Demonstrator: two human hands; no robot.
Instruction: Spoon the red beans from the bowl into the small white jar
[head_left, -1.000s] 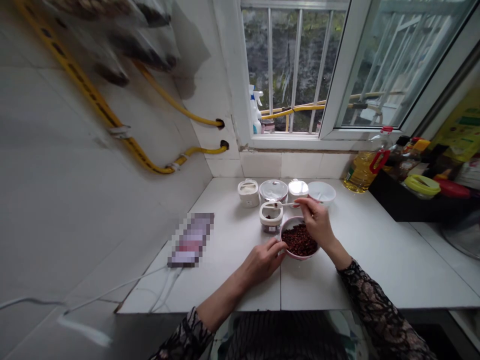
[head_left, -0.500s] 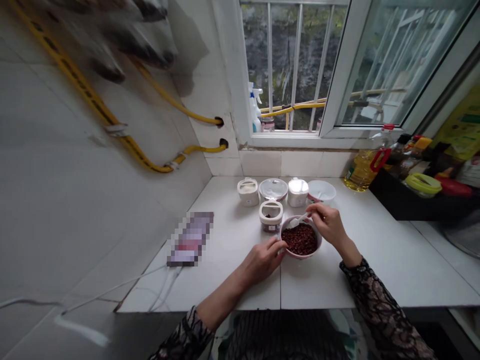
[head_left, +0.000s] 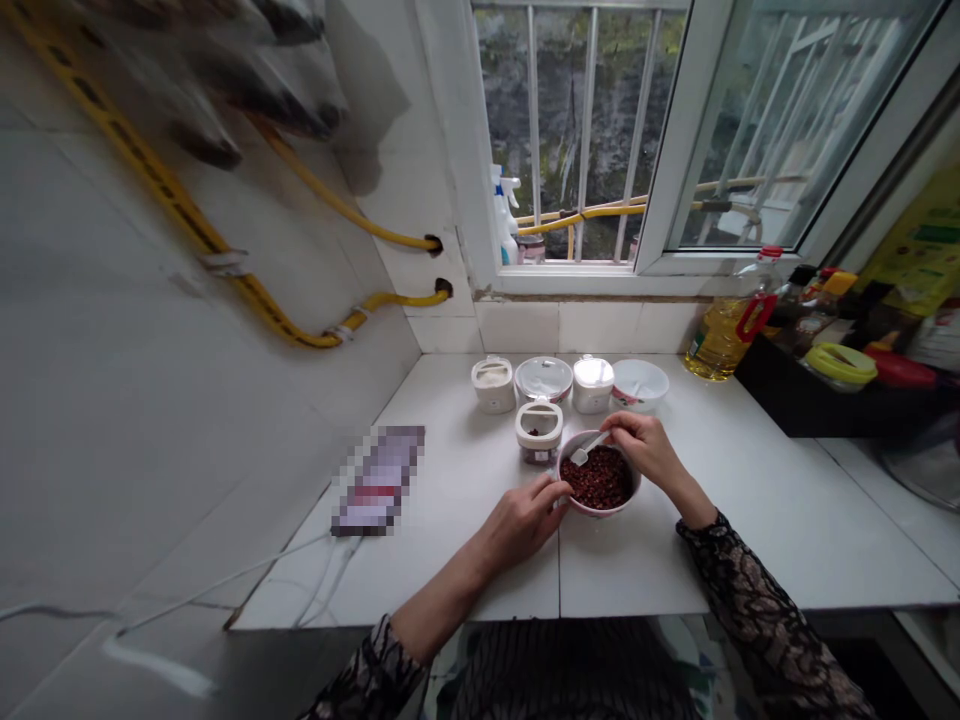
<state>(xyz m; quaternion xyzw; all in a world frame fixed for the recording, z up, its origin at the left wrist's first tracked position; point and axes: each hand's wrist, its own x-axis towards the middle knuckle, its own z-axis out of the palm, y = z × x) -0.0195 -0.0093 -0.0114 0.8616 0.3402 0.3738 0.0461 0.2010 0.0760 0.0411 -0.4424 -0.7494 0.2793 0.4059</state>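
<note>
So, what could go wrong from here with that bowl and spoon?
The bowl might tip or slide if the left hand, at its near-left side, let go.

The right hand pinches the small white spoon by its handle, so it could slip onto the dark red pieces.

The container stands close by and might get knocked.

A round, pale bowl [head_left: 598, 513] with a pinkish rim sits upright on the white counter, well filled with small dark-red dried pieces [head_left: 600, 485]. A white plastic spoon [head_left: 594, 446] slants over its upper edge, scoop above the contents toward ten o'clock and handle rising toward two. Just beside the bowl at ten o'clock, an upright jar [head_left: 538, 440] with a cream rim, a bar across its mouth and a small pale label shows dark pieces inside.
</note>
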